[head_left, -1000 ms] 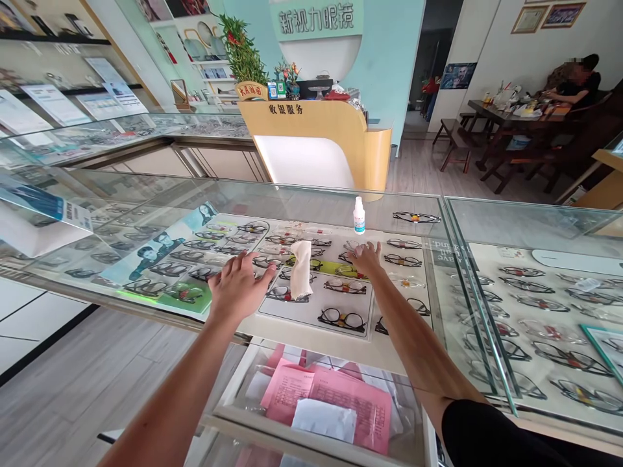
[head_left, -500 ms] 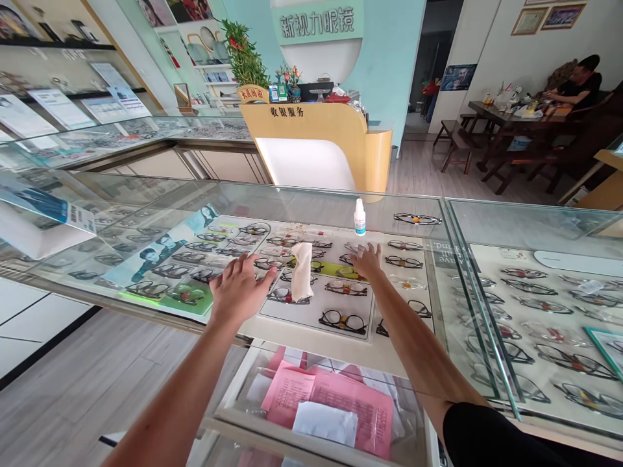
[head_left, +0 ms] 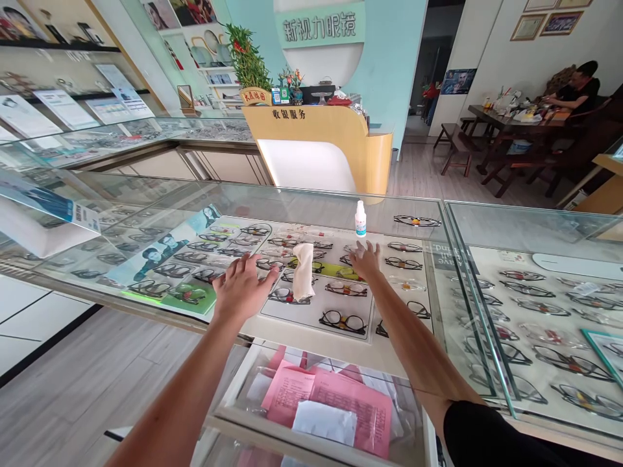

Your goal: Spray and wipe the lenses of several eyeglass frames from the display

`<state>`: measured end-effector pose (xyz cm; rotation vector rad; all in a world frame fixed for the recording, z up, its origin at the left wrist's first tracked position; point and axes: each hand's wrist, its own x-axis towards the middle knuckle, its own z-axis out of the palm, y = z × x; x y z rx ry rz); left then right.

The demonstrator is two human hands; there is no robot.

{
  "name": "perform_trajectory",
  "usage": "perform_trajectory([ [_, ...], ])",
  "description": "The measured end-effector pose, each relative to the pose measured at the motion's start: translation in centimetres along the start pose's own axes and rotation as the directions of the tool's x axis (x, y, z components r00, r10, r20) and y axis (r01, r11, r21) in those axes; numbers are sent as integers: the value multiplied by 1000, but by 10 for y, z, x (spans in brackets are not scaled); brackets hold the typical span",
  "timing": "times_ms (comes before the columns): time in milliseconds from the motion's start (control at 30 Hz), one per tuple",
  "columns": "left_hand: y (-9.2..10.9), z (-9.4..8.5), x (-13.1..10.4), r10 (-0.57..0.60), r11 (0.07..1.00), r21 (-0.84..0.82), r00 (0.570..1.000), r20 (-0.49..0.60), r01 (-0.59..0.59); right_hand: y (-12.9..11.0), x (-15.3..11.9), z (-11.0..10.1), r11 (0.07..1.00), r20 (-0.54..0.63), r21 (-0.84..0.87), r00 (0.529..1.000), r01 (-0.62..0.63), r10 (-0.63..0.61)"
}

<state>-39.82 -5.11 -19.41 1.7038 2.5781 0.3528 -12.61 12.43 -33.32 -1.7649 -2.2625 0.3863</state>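
My left hand rests palm down on the glass top of the display counter, fingers spread, holding nothing. To its right a crumpled pale cloth lies on the glass. My right hand is also on the glass, its fingers apart and stretched toward a small white spray bottle with a blue label. The bottle stands upright just beyond the fingertips, apart from them. Further right, a pair of dark-framed eyeglasses sits near the back of the counter.
Rows of eyeglasses show through the glass. Pink paper slips lie in an open drawer below. A white stand is at left. Behind are a wooden cashier desk and a seated person at a dark table.
The view has shifted very slightly. Both hands, the cloth and the bottle stay in the same places on the counter.
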Motion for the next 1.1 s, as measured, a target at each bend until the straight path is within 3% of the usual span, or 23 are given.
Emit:
perform_trajectory([
  [100, 0, 1, 0, 4, 1000, 0, 1000, -2, -4, -30, -25, -18, 998, -48, -2, 997, 57, -57],
  [167, 1, 0, 1, 3, 1000, 2, 1000, 1, -3, -56, -51, -28, 991, -18, 4, 991, 136, -136],
  [267, 3, -1, 2, 2, 1000, -4, 1000, 14, -2, -91, -106, -34, 956, 122, 26, 948, 293, -294],
  [367, 4, -3, 3, 14, 1000, -14, 1000, 7, -14, -107, -171, -38, 918, 290, 72, 872, 390, -394],
  [500, 5, -5, 4, 36, 999, -33, 999, -4, -36, -90, -256, -72, 876, 390, 196, 785, 440, -481],
  [600, 5, -7, 4, 56, 998, -26, 998, 14, -56, -61, -310, -127, 811, 542, 561, 667, 166, -511],
  [667, 6, -9, 2, 53, 999, -10, 998, 28, -53, -40, -329, -169, 747, 496, 655, 679, 118, -542],
  [733, 7, -10, 1, 47, 999, -5, 998, 41, -46, -19, -320, -206, 778, 348, 586, 797, 226, -493],
  [800, 7, -11, 1, 52, 999, -12, 997, 53, -51, 1, -281, -234, 890, 159, 329, 911, 315, -381],
  [833, 7, -11, 1, 54, 998, -16, 997, 54, -53, 11, -254, -244, 941, 63, 164, 949, 295, -308],
  [933, 6, -11, 2, 56, 998, -25, 997, 44, -55, 37, -167, -260, 977, -17, -198, 997, 75, -80],
  [1000, 5, -9, 3, 54, 998, -28, 998, 36, -53, 47, -128, -261, 971, -4, -239, 999, 30, -32],
  [1100, 2, -6, 5, 57, 998, -28, 998, 41, -56, 51, -99, -255, 972, 48, -234, 999, 35, -24],
])
